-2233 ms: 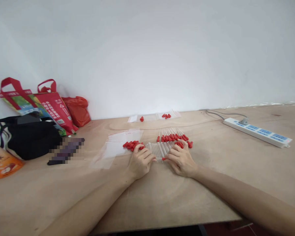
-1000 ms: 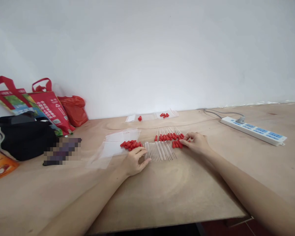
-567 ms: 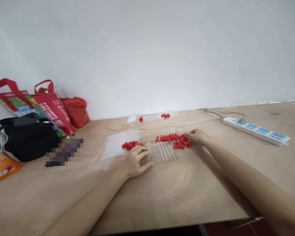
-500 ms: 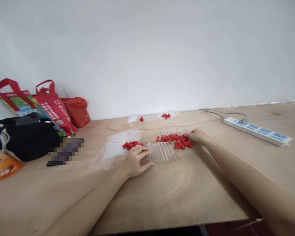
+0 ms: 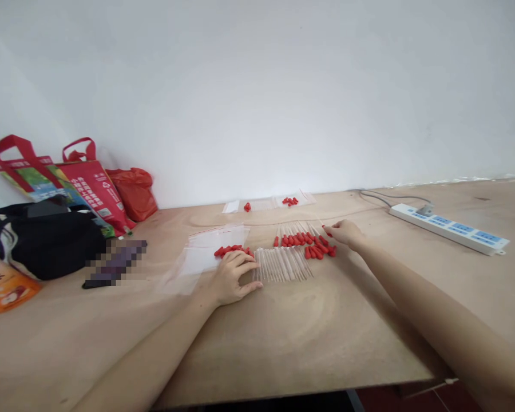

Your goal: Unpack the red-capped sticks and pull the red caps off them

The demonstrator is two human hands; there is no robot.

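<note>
A row of clear thin tubes [image 5: 283, 264] lies side by side on the wooden table [image 5: 309, 337]. My left hand [image 5: 232, 277] rests open and flat against the row's left end, beside a small pile of loose red caps [image 5: 230, 250]. Behind the tubes lies a row of red-capped tubes [image 5: 296, 238], with more red caps [image 5: 320, 251] to its right. My right hand [image 5: 345, 233] is at the right end of that far row. Its fingers are pinched on one red-capped tube, lifted a little off the table.
Clear zip bags [image 5: 206, 252] lie left of the caps, and more bags with red caps [image 5: 269, 203] lie by the wall. Red shopping bags [image 5: 90, 189], a black bag [image 5: 47, 243] and an orange pack [image 5: 4, 286] crowd the left. A white power strip [image 5: 448, 229] lies on the right.
My right hand left the near end of the clear tubes, reached to the far red-capped row and pinched a capped tube. My left hand stayed at the tubes' left end.
</note>
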